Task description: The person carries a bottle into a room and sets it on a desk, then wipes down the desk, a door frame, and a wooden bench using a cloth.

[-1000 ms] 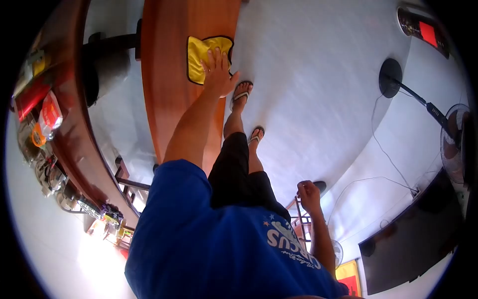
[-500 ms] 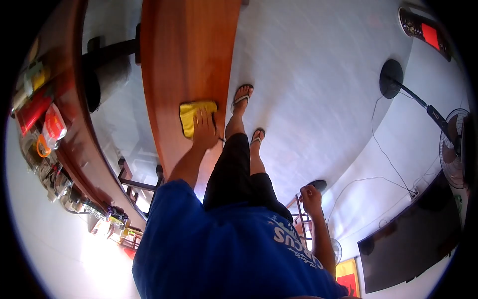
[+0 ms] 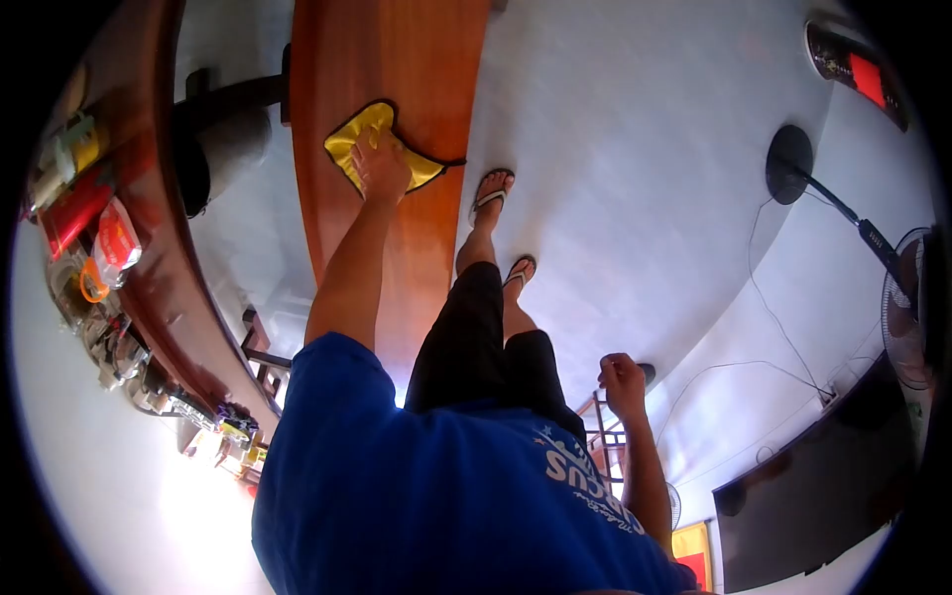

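Observation:
My left hand (image 3: 381, 171) lies flat on a yellow cloth (image 3: 347, 134) with dark edging, its fingers stretched out over the fabric. The cloth rests on a long, polished reddish-brown wooden bench or tabletop (image 3: 397, 59). One dark corner of it reaches the right edge of the wood. Off to the right, my right hand (image 3: 623, 385) hangs in the air beside my body, fingers loosely curled in, with nothing visible in them.
A long wooden cabinet (image 3: 183, 258) on the left carries bags and other items. At the right stand a pedestal fan (image 3: 878, 243), with its round base on the floor, and a large dark television (image 3: 818, 486). Thin cables (image 3: 759, 268) run over floor and wall.
My left hand has moved forward and a little left along the wood, taking the yellow cloth with it. The cloth is now turned and stretched toward the right edge. My right hand stays much the same.

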The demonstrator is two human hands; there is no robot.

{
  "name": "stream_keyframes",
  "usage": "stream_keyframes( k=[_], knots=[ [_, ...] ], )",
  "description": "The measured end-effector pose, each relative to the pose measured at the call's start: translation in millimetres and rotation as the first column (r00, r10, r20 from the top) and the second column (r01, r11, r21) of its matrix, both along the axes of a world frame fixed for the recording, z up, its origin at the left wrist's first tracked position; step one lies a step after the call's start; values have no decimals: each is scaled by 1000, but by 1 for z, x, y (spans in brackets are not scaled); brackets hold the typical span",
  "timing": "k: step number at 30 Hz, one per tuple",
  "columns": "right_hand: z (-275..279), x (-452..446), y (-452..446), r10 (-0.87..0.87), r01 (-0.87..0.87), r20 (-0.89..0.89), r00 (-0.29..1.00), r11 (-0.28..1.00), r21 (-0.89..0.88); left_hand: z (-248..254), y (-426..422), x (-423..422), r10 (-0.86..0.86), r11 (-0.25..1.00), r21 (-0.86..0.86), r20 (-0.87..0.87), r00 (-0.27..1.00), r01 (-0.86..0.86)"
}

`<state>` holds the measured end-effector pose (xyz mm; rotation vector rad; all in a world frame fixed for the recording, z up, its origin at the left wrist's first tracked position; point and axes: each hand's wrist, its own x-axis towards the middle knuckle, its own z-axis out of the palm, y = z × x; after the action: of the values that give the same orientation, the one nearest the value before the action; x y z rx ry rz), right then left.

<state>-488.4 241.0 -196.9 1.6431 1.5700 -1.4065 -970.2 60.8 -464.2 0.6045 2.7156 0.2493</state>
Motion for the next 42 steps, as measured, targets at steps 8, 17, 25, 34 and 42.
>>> stream_keyframes(
  k=[8,17,25,34,42],
  knots=[
    [-58,-17,-23,23,-31,-167,986,999,-43,12,5,5,-200,979,-37,31,979,201],
    [-205,59,-79,-175,190,-197,965,980,58,4,19,12,-12,997,71,-67,998,17],
    [-272,86,-154,-272,279,-76,959,872,403,-28,-2,-3,-55,990,129,-82,995,65],
    [-281,67,-180,-448,382,-75,891,650,658,-50,-8,-25,-227,967,74,-169,959,242],
    [-275,47,-207,-439,213,46,897,523,826,-50,-18,-12,-227,917,224,-384,895,329]
  ],
)
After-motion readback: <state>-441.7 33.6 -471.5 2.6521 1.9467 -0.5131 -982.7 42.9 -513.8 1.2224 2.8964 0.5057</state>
